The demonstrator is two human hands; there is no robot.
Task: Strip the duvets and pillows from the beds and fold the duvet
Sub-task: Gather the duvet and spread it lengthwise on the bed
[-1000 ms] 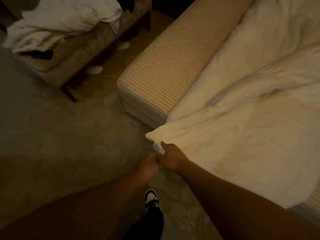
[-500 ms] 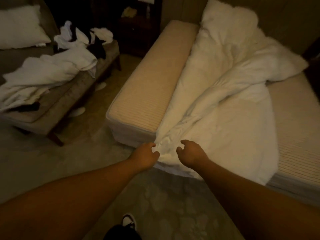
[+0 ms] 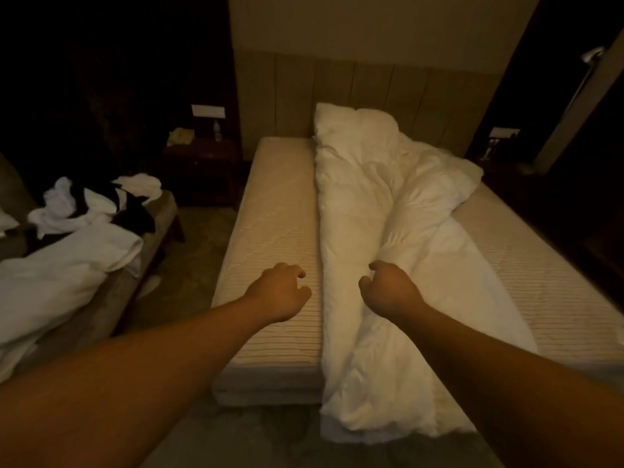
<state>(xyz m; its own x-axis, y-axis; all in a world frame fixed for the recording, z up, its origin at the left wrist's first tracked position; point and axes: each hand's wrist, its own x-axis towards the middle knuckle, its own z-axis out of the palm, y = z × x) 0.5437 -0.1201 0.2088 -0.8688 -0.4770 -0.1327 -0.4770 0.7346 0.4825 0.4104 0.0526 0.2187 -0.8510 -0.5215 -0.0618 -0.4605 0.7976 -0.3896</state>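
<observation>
- The left hand is raised above the bare striped mattress, fingers loosely curled and parted, gripping nothing; the forearm runs in from the lower left corner of the frame.
- The right hand is held in front of the duvet, its fingers likewise curled and apart with nothing between them; whether it brushes the fabric or hangs just clear of it cannot be told from this view.
- The two hands sit at about the same height, well apart, with the left edge of the duvet between them.
- The duvet, white and rumpled, lies lengthwise down the middle of the bed; its far end is bunched near the panelled headboard, and its near end hangs over the foot of the mattress to the carpet.
- Striped mattress shows bare on both sides of the duvet, left and right.
- To the left, a bench carries a heap of white bedding; farther back on it lie smaller white cloths mixed with a dark garment.
- A dark bedside table stands beyond the bench, beside the head of the bed; the things on it are too dim to identify.
</observation>
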